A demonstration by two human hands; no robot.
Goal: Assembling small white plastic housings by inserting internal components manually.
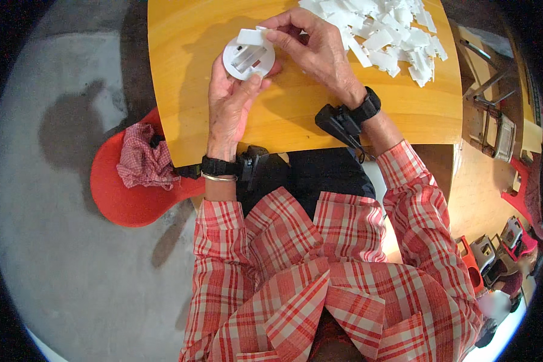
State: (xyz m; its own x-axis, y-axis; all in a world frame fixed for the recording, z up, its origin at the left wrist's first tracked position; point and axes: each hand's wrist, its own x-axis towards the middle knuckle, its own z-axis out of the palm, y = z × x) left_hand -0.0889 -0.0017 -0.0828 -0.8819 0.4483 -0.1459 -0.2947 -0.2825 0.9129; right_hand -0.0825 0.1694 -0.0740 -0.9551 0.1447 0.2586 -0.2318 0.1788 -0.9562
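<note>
My left hand (230,99) grips a round white plastic device (247,61) from below, its thumb on the near rim. The device's face shows a rectangular recess like a battery compartment, with small dark and reddish spots in it. My right hand (320,51) pinches a small white rectangular plastic piece (250,37) between thumb and finger. That piece lies over the device's far edge, beside the recess; whether it touches the device I cannot tell. Both hands are above the yellow wooden table (295,123).
A heap of flat white plastic pieces (383,37) covers the table's far right. At the left, a red seat (117,202) bears a checked cloth (143,160). Black devices are strapped to both wrists, close to the table's near edge. Metal-framed furniture (495,130) stands at the right.
</note>
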